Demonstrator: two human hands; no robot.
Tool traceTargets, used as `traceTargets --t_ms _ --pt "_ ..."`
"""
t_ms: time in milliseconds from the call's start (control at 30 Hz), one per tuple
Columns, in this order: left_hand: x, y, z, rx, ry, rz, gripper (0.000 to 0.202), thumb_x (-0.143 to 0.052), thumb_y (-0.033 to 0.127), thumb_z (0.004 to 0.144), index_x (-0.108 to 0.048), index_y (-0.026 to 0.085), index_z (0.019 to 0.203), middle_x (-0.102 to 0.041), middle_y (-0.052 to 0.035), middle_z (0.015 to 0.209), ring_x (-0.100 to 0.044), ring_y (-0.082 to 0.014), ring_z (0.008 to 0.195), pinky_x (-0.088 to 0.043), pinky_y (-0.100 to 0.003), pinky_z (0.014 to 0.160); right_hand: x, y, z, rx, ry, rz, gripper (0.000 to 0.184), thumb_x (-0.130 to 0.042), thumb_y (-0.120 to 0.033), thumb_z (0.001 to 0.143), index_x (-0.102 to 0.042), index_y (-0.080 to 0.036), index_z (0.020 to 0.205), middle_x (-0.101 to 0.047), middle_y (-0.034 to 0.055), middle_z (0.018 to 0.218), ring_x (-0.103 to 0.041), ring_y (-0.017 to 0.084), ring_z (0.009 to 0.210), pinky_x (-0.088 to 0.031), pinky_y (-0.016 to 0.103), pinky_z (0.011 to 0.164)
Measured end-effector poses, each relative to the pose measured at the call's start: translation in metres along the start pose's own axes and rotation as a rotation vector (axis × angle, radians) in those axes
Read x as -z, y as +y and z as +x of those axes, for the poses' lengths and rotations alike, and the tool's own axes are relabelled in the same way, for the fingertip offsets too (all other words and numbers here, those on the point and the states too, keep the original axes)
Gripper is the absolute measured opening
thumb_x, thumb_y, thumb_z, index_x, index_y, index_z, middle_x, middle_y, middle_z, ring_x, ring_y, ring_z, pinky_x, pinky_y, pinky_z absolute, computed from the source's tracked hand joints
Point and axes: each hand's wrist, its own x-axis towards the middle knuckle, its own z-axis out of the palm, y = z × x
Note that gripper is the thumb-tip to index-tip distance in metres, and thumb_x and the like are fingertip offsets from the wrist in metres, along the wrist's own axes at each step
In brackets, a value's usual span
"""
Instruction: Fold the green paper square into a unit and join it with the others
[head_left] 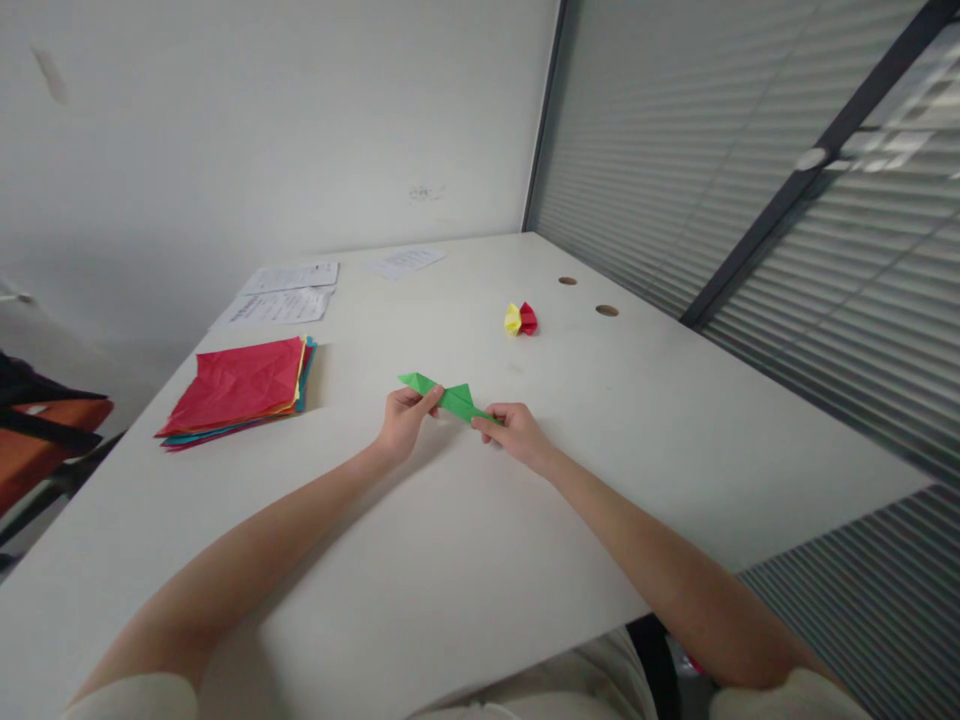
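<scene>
The white worktop [420, 600] runs back to a pale, scuffed wall [300, 120]; along the right, slatted blinds [645, 160] hang behind a dark frame [765, 225], and over there, left, an orange-and-black chair [45, 450].

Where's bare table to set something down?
The table is bare between the forearms, and right of the right hand, nearer than the two round holes. A narrower gap lies between the left hand and the colored paper stack. Crowded: the middle, where both hands hold the green folded paper, and the far left corner, with printed sheets.
</scene>
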Motion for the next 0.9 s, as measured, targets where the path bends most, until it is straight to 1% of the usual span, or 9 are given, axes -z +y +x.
traceTargets --t_ms 67,167,233,333,433,533,633,733,900 --pt "-0.001 0.000 -0.002 0.006 -0.019 -0.017 0.032 -0.077 0.043 0.067 -0.067 0.013 0.063 -0.057 0.0000 0.056 -0.047 -0.0084 0.053 -0.037 -0.023 0.054 -0.001 -0.001 -0.001 0.002 -0.006 0.005 0.039 -0.065 -0.053 0.070 -0.058 -0.015 0.061 -0.055 -0.0017 0.051 -0.033 0.006 0.042 -0.024 0.022 0.042" --pt "-0.006 -0.002 -0.009 0.079 -0.169 0.000 0.031 -0.079 0.041 0.066 -0.070 0.012 0.075 -0.061 -0.0026 0.063 -0.051 -0.0102 0.058 -0.041 -0.025 0.057 -0.003 -0.001 -0.001 0.002 -0.022 -0.019 0.040 -0.066 -0.053 0.070 -0.059 -0.015 0.060 -0.055 -0.0014 0.051 -0.034 0.006 0.042 -0.024 0.022 0.042" --pt "-0.009 -0.003 -0.012 0.137 -0.246 0.038 0.030 -0.080 0.038 0.064 -0.070 0.011 0.073 -0.062 -0.0039 0.064 -0.052 -0.0115 0.059 -0.042 -0.025 0.058 -0.004 -0.001 -0.002 0.014 -0.040 -0.040 0.039 -0.066 -0.052 0.071 -0.062 -0.014 0.063 -0.055 -0.0009 0.051 -0.038 0.007 0.043 -0.027 0.022 0.043" --pt "-0.009 -0.002 -0.011 0.151 -0.181 0.002 0.027 -0.080 0.035 0.065 -0.068 0.011 0.071 -0.061 -0.0032 0.064 -0.052 -0.0106 0.058 -0.042 -0.024 0.057 -0.003 -0.002 -0.004 0.173 -0.007 -0.097 0.036 -0.068 -0.044 0.073 -0.068 -0.013 0.093 -0.062 0.0008 0.064 -0.052 0.011 0.055 -0.040 0.024 0.053" --pt "-0.007 0.001 -0.006 0.137 -0.062 -0.082 0.026 -0.081 0.032 0.063 -0.065 0.012 0.069 -0.059 -0.0007 0.063 -0.050 -0.0083 0.056 -0.040 -0.022 0.053 -0.001 -0.003 -0.006 0.439 0.061 -0.267 0.050 -0.069 -0.030 0.077 -0.056 -0.018 0.124 -0.065 0.0025 0.083 -0.058 0.014 0.072 -0.047 0.027 0.069" --pt "-0.008 0.003 -0.006 0.171 -0.030 -0.123 0.027 -0.083 0.030 0.060 -0.065 0.012 0.067 -0.058 -0.0003 0.063 -0.048 -0.0071 0.054 -0.039 -0.021 0.052 0.000 -0.003 -0.007 0.615 0.086 -0.437 0.038 -0.059 -0.021 0.085 -0.057 -0.021 0.123 -0.064 0.0054 0.090 -0.057 0.015 0.076 -0.049 0.029 0.072" --pt "-0.012 0.005 -0.013 0.226 -0.099 -0.147 0.028 -0.083 0.030 0.060 -0.069 0.011 0.074 -0.063 -0.0027 0.069 -0.051 -0.0079 0.057 -0.042 -0.023 0.055 -0.001 -0.002 -0.008 0.699 0.092 -0.526 0.028 -0.053 -0.018 0.090 -0.061 -0.020 0.117 -0.064 0.0072 0.090 -0.059 0.017 0.081 -0.049 0.032 0.077" --pt "-0.015 0.006 -0.016 0.268 -0.173 -0.155 0.032 -0.083 0.031 0.060 -0.071 0.010 0.081 -0.066 -0.0048 0.072 -0.054 -0.0093 0.060 -0.044 -0.024 0.059 0.000 -0.002 -0.008 0.746 0.089 -0.590 0.029 -0.053 -0.020 0.091 -0.060 -0.019 0.118 -0.063 0.0074 0.089 -0.060 0.019 0.083 -0.050 0.033 0.079" --pt "-0.011 0.003 -0.012 0.259 -0.105 -0.173 0.031 -0.085 0.030 0.056 -0.070 0.011 0.075 -0.065 -0.0036 0.071 -0.052 -0.0088 0.060 -0.044 -0.023 0.058 0.007 -0.003 -0.006 0.814 0.104 -0.670 0.030 -0.051 -0.016 0.091 -0.060 -0.020 0.120 -0.063 0.0070 0.088 -0.058 0.019 0.083 -0.049 0.033 0.078"
